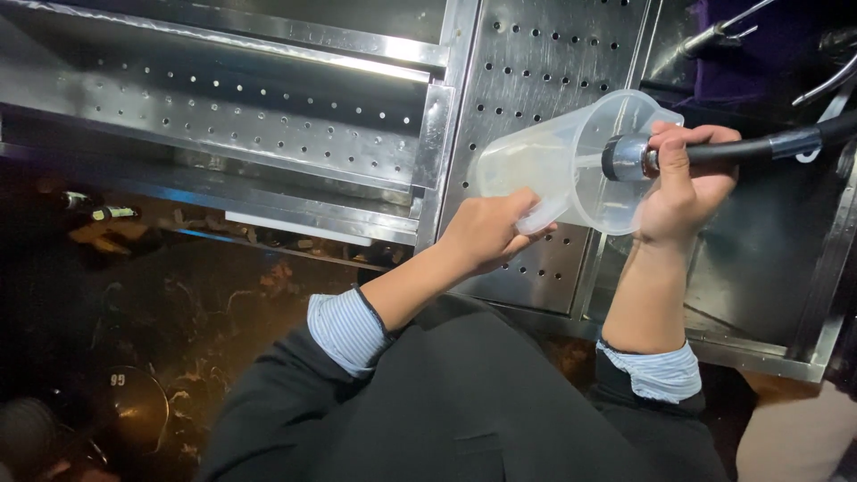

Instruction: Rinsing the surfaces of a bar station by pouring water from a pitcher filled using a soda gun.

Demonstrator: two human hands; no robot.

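Note:
My left hand (pixel 486 234) grips a clear plastic measuring jug (pixel 562 165) by its base, tilted on its side with the mouth facing right. My right hand (pixel 683 183) holds a black spray hose (pixel 759 147) just behind its metal nozzle head (pixel 622 158), which points into the jug's mouth. Both hands are raised over a perforated steel drainboard (pixel 536 62). My rolled-up striped sleeves and dark apron fill the lower part of the view.
A deep steel sink basin (pixel 768 259) lies under and right of my right hand. A perforated steel shelf (pixel 250 116) runs along the left. Metal tap handles (pixel 714 36) stick out at top right. The dark floor with bottles (pixel 98 214) lies at left.

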